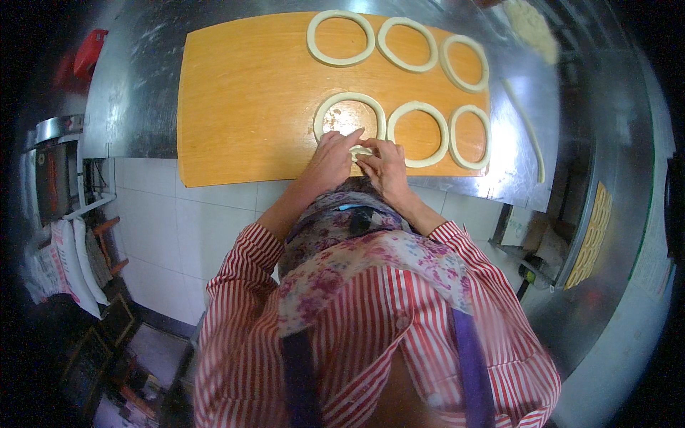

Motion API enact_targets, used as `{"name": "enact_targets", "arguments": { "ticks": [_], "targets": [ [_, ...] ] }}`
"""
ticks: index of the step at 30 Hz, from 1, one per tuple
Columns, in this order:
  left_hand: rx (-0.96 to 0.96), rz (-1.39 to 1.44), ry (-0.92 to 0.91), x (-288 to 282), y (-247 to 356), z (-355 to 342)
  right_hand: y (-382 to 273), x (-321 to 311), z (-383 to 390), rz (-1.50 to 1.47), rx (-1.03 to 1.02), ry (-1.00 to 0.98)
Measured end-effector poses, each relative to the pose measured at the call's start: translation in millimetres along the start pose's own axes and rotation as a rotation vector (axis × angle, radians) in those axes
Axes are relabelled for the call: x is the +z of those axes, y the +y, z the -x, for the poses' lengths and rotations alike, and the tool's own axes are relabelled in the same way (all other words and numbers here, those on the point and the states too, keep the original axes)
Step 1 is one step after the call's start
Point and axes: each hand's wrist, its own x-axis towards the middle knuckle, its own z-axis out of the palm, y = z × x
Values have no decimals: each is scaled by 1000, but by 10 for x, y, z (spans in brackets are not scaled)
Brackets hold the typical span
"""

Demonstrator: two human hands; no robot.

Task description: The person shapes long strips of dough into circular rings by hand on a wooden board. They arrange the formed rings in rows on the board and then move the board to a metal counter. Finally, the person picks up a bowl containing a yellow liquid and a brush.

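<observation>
A pale dough ring (349, 97) lies at the near edge of a wooden board (242, 100). My left hand (332, 162) and my right hand (384, 168) meet at the ring's near side, fingers closed on the dough. Between the fingertips a small bit of dough shows; the fingers partly cover the join. Just right of my right hand lies a second dough ring (447, 135), with a third ring (489, 135) beyond it. Farther back on the board sit three more rings, among them a large ring (311, 39).
The board rests on a shiny metal table (143, 93). To its right lies a dough strip (524, 121), with a dough lump (531, 32) at the far right. A rack with yellow shaped pieces (590, 239) stands at the right; white sacks (75, 264) are at the left.
</observation>
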Motion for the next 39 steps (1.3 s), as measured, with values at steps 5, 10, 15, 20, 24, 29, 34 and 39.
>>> {"name": "enact_targets", "arguments": {
  "ticks": [5,10,15,20,24,29,34,39],
  "targets": [
    [-1,44,21,37,-12,-49,-72,-220,39,-31,31,49],
    [-88,45,57,109,35,-68,218,-330,346,-100,247,4],
    [64,-104,63,235,-65,114,329,-452,274,-42,174,46],
    [415,-407,24,270,-91,434,287,-515,-169,41,133,102],
    [426,-428,-82,203,-199,489,354,-324,-610,169,133,47],
    [-164,-308,380,-140,10,77,354,-229,-932,374,216,-209],
    [-440,-309,310,-237,-251,-299,436,-192,-1085,197,396,-271],
    [-593,859,281,-699,143,-385,267,-595,-1037,-334,483,-167]
  ]
}}
